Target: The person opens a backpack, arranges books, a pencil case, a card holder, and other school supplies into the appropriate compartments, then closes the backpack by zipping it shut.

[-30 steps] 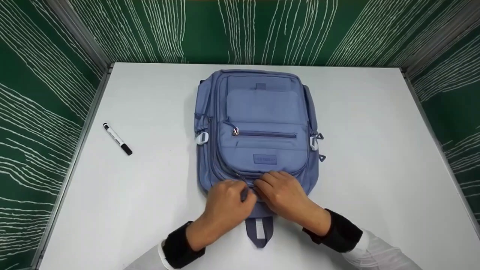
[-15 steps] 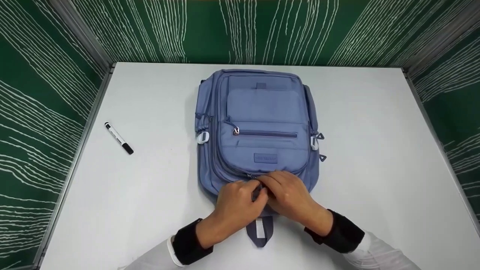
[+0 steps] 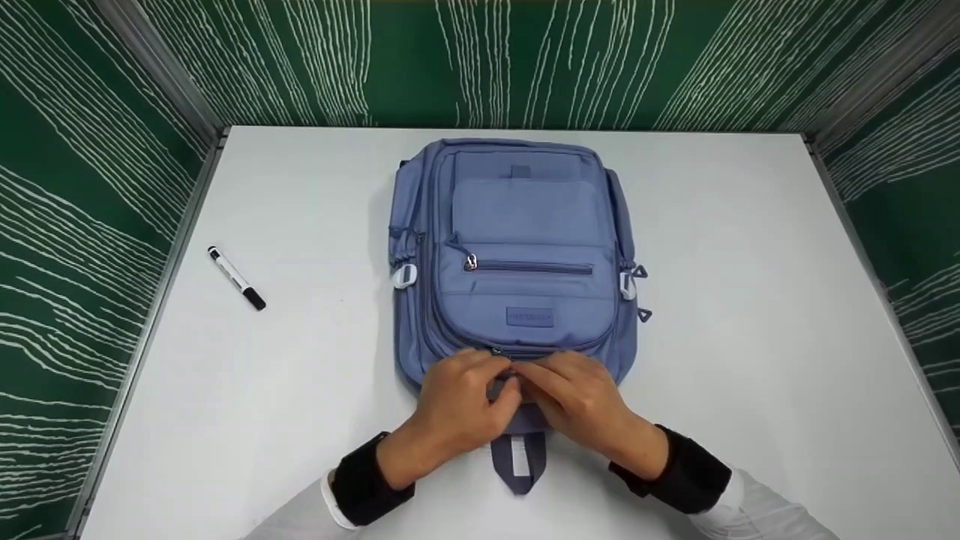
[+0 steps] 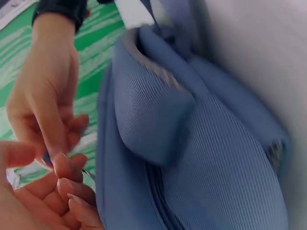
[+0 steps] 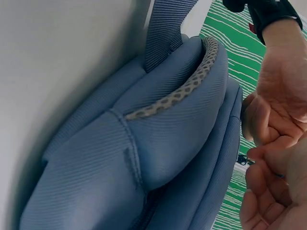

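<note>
A blue backpack (image 3: 525, 214) lies front side up, its top and carry loop (image 3: 517, 480) toward me. At its near end my left hand (image 3: 461, 397) and right hand (image 3: 581, 405) meet, fingertips together at the curved front zipper. My right fingers pinch a small dark blue zipper pull (image 4: 46, 157), visible in the left wrist view. My left thumb and fingers curl in at the same spot, pinching the pull beside its metal slider (image 5: 242, 160). How much of the pull each hand holds is partly hidden. The zipper track passes under my fingers.
On the white table (image 3: 300, 390), a black-and-white marker (image 3: 236, 277) lies left of the backpack. Green panels (image 3: 409, 64) with white streaks stand behind and on both sides. White buckles (image 3: 405, 276) and triangular cord loops (image 3: 643, 315) stick out at the backpack's sides.
The zipper slider has shifted slightly right along the near curve with my left hand, which then eased back left. My right hand has dropped slightly toward me. Backpack and marker stay put.
</note>
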Demonstrator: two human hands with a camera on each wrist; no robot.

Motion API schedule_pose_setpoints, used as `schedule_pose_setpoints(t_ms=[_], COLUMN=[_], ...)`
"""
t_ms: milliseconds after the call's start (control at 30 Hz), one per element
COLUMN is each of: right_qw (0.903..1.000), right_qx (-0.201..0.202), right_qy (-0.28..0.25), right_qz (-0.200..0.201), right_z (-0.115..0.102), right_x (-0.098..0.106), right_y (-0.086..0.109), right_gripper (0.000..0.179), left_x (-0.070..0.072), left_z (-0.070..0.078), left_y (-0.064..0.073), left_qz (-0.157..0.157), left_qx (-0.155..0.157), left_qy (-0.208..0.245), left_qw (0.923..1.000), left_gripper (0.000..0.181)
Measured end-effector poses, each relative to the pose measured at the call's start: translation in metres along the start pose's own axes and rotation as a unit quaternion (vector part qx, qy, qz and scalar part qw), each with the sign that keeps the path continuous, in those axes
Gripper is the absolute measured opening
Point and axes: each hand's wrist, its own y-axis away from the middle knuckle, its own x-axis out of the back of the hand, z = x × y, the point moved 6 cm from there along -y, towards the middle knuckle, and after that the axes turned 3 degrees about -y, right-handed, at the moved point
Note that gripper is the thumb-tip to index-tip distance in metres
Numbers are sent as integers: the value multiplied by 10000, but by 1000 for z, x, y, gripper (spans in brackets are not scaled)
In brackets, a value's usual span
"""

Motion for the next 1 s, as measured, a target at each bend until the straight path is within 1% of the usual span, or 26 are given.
schedule_pose_setpoints(t_ms=[33, 100, 133, 200, 267, 367, 400, 467, 500, 533, 600, 700, 767, 833, 1000], right_qw=[9999, 9984, 9966, 9914, 9858, 9832, 9831, 9840, 9843, 9847, 9854, 9864, 9874, 9879, 9873], right_qx=[-12, -73, -127, -267, -465, -722, -802, -902, -955, -1011, -1082, -1154, -1162, -1181, -1341], right_qy=[-151, -559, -798, -1249, -1571, -1639, -1607, -1505, -1450, -1383, -1260, -1077, -957, -858, -655], right_qz=[-14, -99, -168, -280, -361, -359, -344, -309, -308, -327, -373, -465, -492, -532, -544], right_z=[0, 0, 0, 1, 2, 5, 6, 7, 8, 9, 9, 12, 15, 20, 37], right_x=[0, -1, -2, -3, -4, -5, -5, -4, -3, -2, 1, 8, 15, 24, 50], right_y=[0, 1, 1, 2, 4, 5, 5, 5, 5, 5, 6, 10, 15, 20, 32], right_gripper=[24, 19, 19, 22, 21, 9, 8, 9, 5, 5, 16, 30, 32, 30, 30], left_x=[2, 5, 6, 6, 5, 4, 4, 4, 5, 4, 4, 4, 4, 4, 6], left_z=[-3, -8, -10, -14, -17, -19, -18, -19, -19, -19, -20, -22, -23, -23, -24], left_y=[-1, -3, -5, -7, -8, -9, -9, -10, -10, -10, -9, -9, -8, -8, -6], left_qz=[55, 118, 98, -56, -220, -392, -411, -411, -395, -376, -334, -279, -224, -165, 33], left_qx=[-111, -360, -485, -704, -935, -1203, -1282, -1386, -1418, -1446, -1461, -1422, -1400, -1395, -1471], left_qy=[-96, -443, -663, -1135, -1589, -2108, -2241, -2430, -2484, -2514, -2489, -2346, -2260, -2249, -2310], left_qw=[9999, 9983, 9966, 9910, 9826, 9693, 9652, 9592, 9574, 9563, 9569, 9612, 9637, 9642, 9618], left_gripper=[5, 16, 23, 31, 35, 28, 25, 19, 15, 12, 10, 11, 12, 13, 15])
